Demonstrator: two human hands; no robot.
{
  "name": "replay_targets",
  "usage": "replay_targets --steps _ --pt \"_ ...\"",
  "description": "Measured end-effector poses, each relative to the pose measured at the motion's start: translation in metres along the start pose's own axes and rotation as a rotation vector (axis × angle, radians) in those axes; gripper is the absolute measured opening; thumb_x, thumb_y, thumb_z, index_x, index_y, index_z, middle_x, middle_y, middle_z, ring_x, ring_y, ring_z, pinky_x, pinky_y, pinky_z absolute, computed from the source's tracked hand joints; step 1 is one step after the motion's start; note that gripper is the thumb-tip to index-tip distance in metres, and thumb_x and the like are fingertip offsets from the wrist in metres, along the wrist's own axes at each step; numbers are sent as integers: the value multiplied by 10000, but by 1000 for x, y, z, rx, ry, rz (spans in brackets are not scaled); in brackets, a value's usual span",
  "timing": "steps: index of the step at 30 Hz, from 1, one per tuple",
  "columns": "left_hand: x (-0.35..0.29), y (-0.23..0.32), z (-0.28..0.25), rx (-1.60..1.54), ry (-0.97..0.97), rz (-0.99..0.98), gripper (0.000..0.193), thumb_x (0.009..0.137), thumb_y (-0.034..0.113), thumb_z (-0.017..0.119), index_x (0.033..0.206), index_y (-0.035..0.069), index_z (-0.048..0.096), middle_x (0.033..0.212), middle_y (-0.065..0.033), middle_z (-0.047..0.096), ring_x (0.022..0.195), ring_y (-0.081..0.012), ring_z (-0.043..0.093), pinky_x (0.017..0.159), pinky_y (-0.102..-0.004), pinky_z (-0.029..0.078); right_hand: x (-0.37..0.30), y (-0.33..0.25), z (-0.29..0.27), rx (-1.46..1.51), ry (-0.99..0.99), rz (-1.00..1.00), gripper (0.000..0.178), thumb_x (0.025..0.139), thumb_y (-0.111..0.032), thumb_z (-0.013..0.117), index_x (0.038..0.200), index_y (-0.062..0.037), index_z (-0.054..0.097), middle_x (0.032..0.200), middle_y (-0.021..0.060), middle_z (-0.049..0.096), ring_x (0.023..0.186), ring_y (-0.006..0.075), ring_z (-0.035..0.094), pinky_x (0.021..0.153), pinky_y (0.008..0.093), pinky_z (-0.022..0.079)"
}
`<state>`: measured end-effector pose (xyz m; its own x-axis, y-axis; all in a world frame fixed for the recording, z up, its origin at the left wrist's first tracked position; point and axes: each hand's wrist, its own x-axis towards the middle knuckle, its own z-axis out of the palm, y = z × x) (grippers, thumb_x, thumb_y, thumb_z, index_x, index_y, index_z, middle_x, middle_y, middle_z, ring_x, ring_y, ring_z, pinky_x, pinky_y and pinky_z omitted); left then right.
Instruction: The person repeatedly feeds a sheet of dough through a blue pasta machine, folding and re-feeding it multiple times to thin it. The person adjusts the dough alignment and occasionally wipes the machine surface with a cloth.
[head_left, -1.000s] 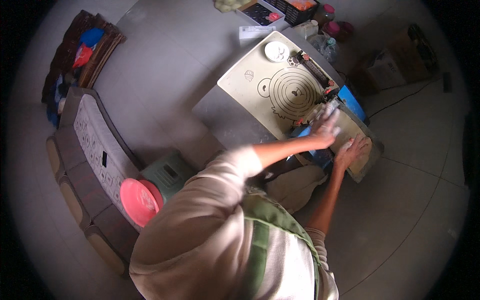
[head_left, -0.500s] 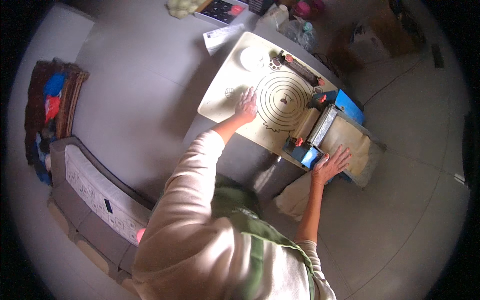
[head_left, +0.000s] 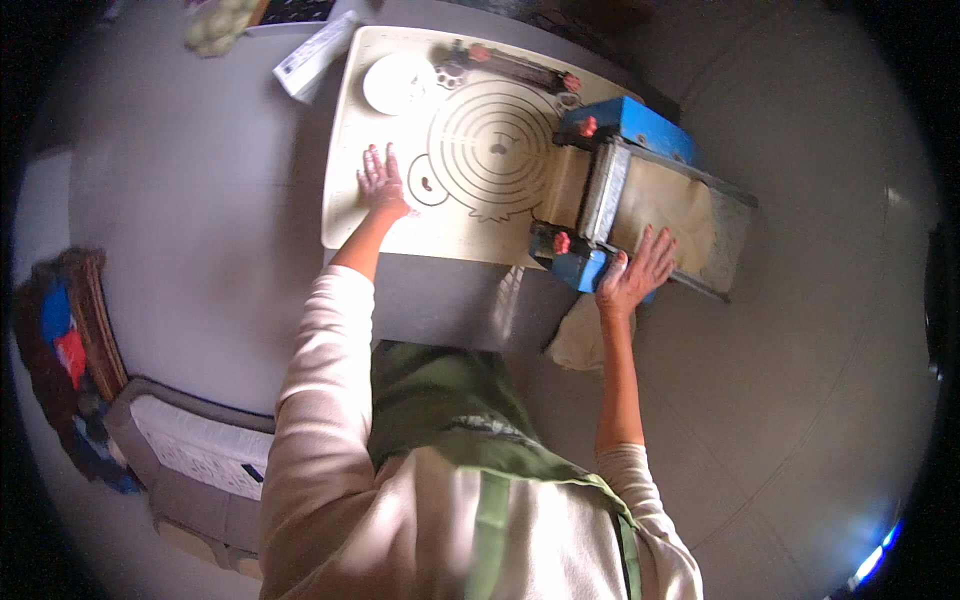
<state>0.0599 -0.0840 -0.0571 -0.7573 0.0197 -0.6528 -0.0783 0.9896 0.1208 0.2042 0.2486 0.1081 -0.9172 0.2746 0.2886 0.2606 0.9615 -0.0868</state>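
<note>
My left hand [head_left: 383, 185] rests with fingers stretched on the left part of a cream kneading mat [head_left: 370, 235] with printed rings, holding nothing. At the mat's right end stands a blue dough-rolling machine [head_left: 640, 125] with a metal roller [head_left: 605, 195] and red knobs. A pale sheet of dough [head_left: 665, 200] lies on its sloping metal tray [head_left: 735, 245]. My right hand [head_left: 640, 278] is at the tray's near edge, fingers spread over the dough's near side; whether they press on it I cannot tell. A white bowl [head_left: 398, 84] stands at the mat's far left.
A dark bar with red knobs [head_left: 520, 68] lies along the mat's far edge. Beyond the mat's left corner is a white box [head_left: 315, 55]. A light cloth-like bundle [head_left: 580, 335] sits below the machine. A grey sofa [head_left: 200, 445] stands at the lower left.
The view has turned, so the mat now looks more level. My left hand has shifted left on the mat, baring a small printed circle. My right hand stays by the tray.
</note>
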Motion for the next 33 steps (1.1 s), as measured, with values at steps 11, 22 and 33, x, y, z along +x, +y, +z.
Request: replay_targets --steps 11,22,33 --pt "0 5 -1 -3 -24 7 1421 477 397 850 1350 92 -228 1424 -241 -151 1329 -348 -153 1070 -486 10 0 3 -5 -26 -83 41 561 892 -397 288 1339 -62 330 1429 156 227 1333 353 137 1049 503 58" --pt "4 2 5 -67 -7 32 1413 468 326 862 1358 98 -212 1403 -266 -191 1318 -373 -170 1054 -537 52 -2 7 -3 -20 -80 52 549 878 -381 309 1333 -75 346 1425 147 244 1327 351 157 1050 498 64" --pt "-2 11 -5 -11 -46 -19 1422 480 350 858 1345 100 -242 1415 -243 -183 1326 -342 -167 1077 -481 27 1 5 -6 -7 -70 63 538 891 -392 299 1330 -86 352 1422 125 264 1329 326 171 1053 476 60"
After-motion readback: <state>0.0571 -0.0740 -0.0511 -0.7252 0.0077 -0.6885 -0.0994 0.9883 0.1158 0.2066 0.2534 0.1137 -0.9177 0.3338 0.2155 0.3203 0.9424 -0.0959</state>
